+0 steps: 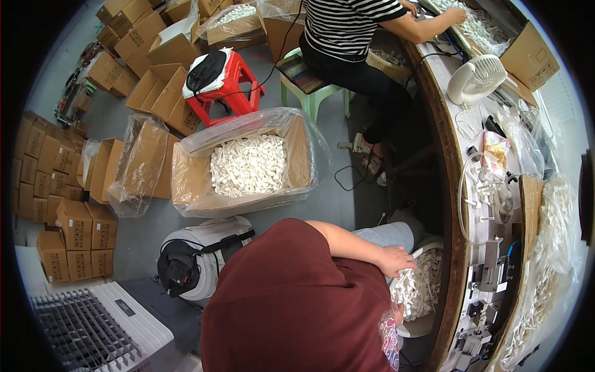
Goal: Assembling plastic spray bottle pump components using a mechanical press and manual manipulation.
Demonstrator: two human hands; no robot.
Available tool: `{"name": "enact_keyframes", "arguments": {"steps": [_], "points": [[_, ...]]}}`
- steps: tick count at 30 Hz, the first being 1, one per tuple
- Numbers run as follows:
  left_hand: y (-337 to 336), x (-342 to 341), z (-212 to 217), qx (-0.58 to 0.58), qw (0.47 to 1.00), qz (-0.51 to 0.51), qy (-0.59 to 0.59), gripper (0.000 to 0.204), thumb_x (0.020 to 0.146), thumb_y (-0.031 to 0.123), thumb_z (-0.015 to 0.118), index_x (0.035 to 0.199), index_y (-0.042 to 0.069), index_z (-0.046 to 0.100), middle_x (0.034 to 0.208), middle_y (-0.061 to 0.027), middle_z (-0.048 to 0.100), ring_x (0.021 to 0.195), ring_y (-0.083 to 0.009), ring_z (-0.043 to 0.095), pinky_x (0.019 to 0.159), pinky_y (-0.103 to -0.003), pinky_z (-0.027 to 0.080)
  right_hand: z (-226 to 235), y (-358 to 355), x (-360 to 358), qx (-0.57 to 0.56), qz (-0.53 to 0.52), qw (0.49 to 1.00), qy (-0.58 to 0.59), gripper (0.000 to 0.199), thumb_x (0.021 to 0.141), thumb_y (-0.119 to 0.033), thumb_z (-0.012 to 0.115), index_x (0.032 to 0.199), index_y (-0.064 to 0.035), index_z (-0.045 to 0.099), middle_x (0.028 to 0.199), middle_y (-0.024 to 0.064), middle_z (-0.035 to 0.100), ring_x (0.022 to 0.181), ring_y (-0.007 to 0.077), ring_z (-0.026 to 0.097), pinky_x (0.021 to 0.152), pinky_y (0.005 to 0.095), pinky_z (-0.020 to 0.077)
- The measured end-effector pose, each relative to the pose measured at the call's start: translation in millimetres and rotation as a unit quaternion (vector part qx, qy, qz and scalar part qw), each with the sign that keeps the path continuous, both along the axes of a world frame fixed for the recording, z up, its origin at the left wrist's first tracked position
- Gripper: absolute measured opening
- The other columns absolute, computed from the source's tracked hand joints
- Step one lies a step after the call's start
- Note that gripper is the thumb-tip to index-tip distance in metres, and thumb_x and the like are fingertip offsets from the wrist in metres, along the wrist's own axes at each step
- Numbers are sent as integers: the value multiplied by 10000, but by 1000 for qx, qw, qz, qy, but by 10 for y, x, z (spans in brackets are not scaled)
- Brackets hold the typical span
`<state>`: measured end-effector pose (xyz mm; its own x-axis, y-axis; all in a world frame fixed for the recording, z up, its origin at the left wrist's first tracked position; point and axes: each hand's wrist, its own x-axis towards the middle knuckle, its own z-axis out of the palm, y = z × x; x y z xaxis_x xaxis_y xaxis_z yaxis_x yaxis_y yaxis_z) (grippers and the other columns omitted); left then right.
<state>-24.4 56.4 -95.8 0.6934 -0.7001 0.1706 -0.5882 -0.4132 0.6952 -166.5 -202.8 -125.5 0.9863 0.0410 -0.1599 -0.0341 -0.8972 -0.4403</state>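
My left hand point(396, 261) reaches down at the near side of a white basket point(427, 247) beneath the bench edge. Its fingers curl over a bunch of small white plastic pieces point(405, 286). My right hand point(398, 312) is lower down, by the same bunch, and mostly hidden behind my maroon shirt; its grip cannot be made out. More white plastic pieces point(429, 279) fill the basket. My grey-trousered knee point(390, 237) rests just beyond my left forearm.
A plastic-lined carton point(189, 180) of white pieces stands on the floor. Behind it are a red stool point(232, 87) and a seated co-worker point(347, 31). The workbench point(455, 229) on the right bears a white fan point(477, 79) and metal fixtures point(493, 266). Stacked cartons point(77, 232) stand left.
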Motion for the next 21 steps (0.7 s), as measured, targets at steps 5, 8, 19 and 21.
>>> {"name": "enact_keyframes", "arguments": {"steps": [5, 8, 19, 21], "points": [[-33, 12, -18, 11, 1000, 6, -4, 695, 759, 241, 739, 1394, 151, 473, 1124, -117, 553, 1065, -289, 593, 890, -428, 392, 284, 150, 44, -34, 15, 999, -4, 301, 738, -179, 731, 994, -23, 736, 909, 120, 574, 802, 302, 624, 714, 389, 501], [-30, 5, -50, 8, 1000, 11, -4, 690, 762, 238, 739, 1393, 154, 472, 1136, -114, 545, 1067, -286, 593, 890, -427, 394, 305, 169, 38, -14, 7, 1000, -2, 306, 723, -188, 754, 980, -21, 737, 895, 116, 569, 787, 290, 617, 710, 387, 500], [-15, 64, 16, 23, 1000, 20, 0, 731, 768, 221, 732, 1432, 143, 436, 1167, -106, 531, 1082, -270, 587, 903, -418, 396, 275, 172, 44, 29, -35, 999, -9, 264, 686, -176, 796, 884, -15, 731, 820, 101, 557, 763, 279, 607, 695, 390, 485], [-57, 60, -17, 19, 999, 26, -1, 739, 769, 215, 732, 1439, 147, 429, 1195, -109, 529, 1084, -274, 586, 911, -415, 401, 283, 161, 45, 41, -39, 998, -2, 260, 683, -166, 798, 883, -15, 729, 820, 102, 558, 762, 280, 604, 692, 388, 484]]}}
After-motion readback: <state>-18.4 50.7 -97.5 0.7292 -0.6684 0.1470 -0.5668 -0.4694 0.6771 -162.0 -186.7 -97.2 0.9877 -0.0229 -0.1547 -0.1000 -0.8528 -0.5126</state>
